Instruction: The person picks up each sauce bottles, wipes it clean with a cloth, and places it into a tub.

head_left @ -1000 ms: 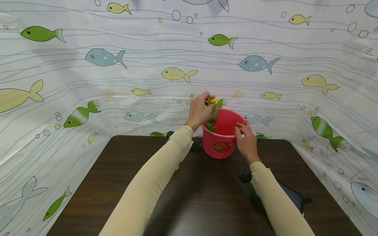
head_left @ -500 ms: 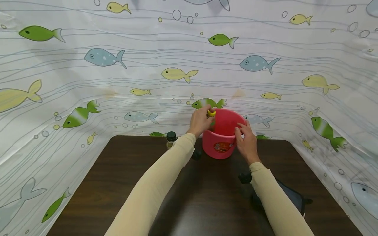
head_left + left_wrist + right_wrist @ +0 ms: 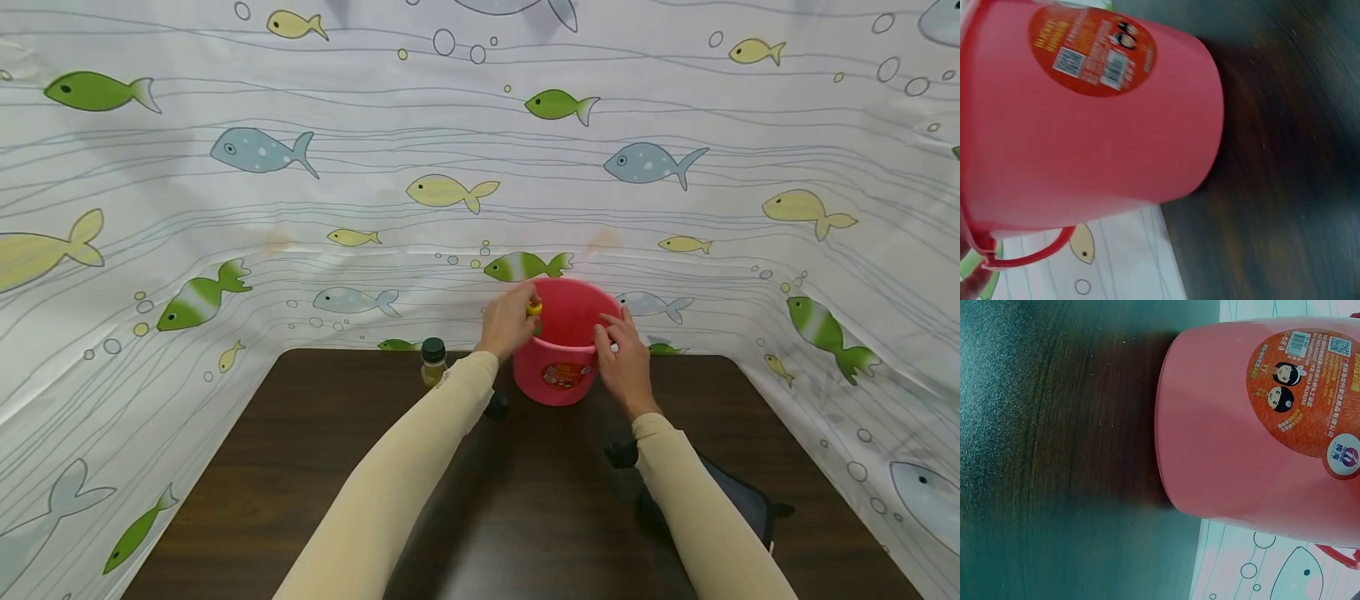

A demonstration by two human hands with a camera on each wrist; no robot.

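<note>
A pink bucket [image 3: 551,375] with an oval red label [image 3: 566,375] stands upright near the far edge of the table. Inside its left rim, my left hand [image 3: 507,323] grips a yellow-capped bottle [image 3: 534,308] by the top. Most of that bottle is hidden by the bucket wall and the hand. My right hand [image 3: 626,362] holds the bucket's right rim between thumb and fingers. The left wrist view shows the bucket wall [image 3: 1104,137] and fingertips [image 3: 972,284] beside a pink handle [image 3: 1041,253]. In the right wrist view the labelled bucket side [image 3: 1216,425] fills the right half.
A bottle with a dark green cap [image 3: 432,350] stands left of the bucket, partly behind the left sleeve. A dark flat item [image 3: 738,500] lies under the right forearm on the brown table [image 3: 300,467]. A fish-patterned sheet [image 3: 360,108] surrounds the table.
My left hand has lowered the yellow-capped bottle from above the rim down into the bucket. The green-capped bottle has come out from behind the left sleeve. My right hand stays at the rim.
</note>
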